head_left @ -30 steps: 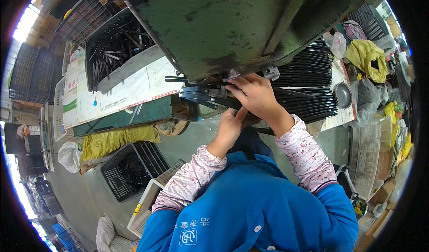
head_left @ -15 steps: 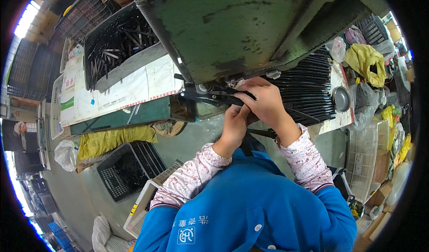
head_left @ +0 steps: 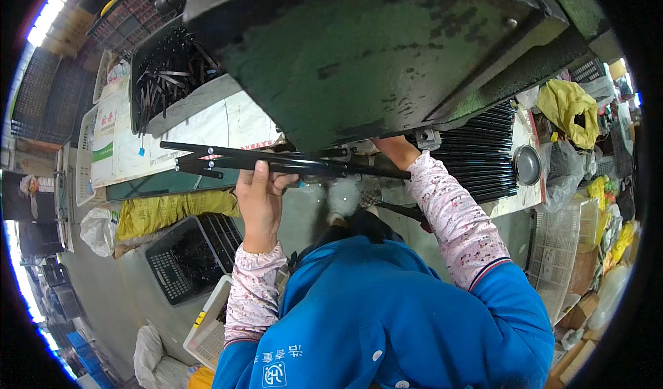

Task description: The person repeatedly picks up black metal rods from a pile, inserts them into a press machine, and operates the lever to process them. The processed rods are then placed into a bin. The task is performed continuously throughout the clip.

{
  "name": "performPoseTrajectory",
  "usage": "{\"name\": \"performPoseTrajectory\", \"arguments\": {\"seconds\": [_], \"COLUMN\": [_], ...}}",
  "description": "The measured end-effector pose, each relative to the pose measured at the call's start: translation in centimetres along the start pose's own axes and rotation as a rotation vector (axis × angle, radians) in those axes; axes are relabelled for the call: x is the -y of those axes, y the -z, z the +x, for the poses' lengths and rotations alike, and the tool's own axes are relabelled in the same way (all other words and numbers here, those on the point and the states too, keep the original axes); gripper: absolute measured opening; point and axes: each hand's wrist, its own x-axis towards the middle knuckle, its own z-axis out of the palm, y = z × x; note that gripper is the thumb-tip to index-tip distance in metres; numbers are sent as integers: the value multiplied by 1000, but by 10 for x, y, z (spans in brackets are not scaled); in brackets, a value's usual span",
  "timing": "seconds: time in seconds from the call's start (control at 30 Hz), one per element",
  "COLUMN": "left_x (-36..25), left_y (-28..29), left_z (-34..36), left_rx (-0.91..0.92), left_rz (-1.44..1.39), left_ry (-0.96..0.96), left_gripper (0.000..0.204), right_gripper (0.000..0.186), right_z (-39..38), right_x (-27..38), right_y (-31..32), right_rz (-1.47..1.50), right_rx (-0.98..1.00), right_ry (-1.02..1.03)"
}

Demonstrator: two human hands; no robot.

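My left hand [head_left: 260, 206] is closed round a set of black metal tubes [head_left: 314, 167], thumb on top and fingers below. The tubes are joined by rivets and fan apart at their left ends, stretching right past the front of a green machine [head_left: 387, 64]. My right hand [head_left: 395, 151] reaches under the machine's lower edge, beyond the tubes' right end. Its fingers are hidden there, so any hold is out of sight. A small metal block [head_left: 427, 139] sits beside my right wrist.
Many black tubes [head_left: 476, 156] lie side by side on the right, near a round metal dish [head_left: 527, 164]. At left, a black crate [head_left: 200, 91] of dark metal strips stands on the white-covered table [head_left: 207, 132]. A black basket [head_left: 181, 263] rests on the floor, lower left.
My hands, together before, are now apart. The left has moved left with the joined tubes; the right has gone farther under the machine. The view has shifted, and the machine covers more of it.
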Motion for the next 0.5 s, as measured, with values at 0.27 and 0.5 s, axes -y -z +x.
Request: {"name": "performPoseTrajectory", "arguments": {"seconds": [0.27, 0.5], "left_x": [9, 13], "left_y": [-1, 1], "left_z": [10, 7], "left_rx": [-48, -79], "left_rz": [33, 52], "left_ry": [38, 41], "left_gripper": [24, 28], "right_gripper": [32, 34], "right_z": [10, 35], "right_x": [10, 124], "right_y": [46, 130], "right_rz": [163, 1069], "right_rx": [100, 281], "right_ry": [34, -230]}}
